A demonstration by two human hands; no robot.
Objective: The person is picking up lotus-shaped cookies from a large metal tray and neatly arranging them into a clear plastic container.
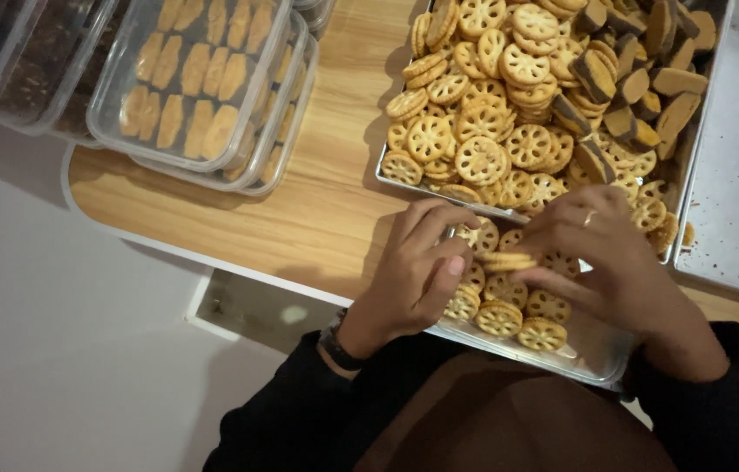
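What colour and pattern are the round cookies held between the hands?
Golden yellow, with a wheel-like cut-out pattern of holes; the small stack of cookies shows best in the head view.

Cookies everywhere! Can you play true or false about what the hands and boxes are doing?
1. Both hands hold a small stack of round cookies between them. True.
2. The left hand wears a ring. False: the ring is on the right hand; the left wrist has a watch.
3. The clear box under the hands is empty. False: cookies line it.
4. The tray holds round cookies and brown bars. True.
5. The lidded boxes sit on the floor. False: they rest on the wooden table.
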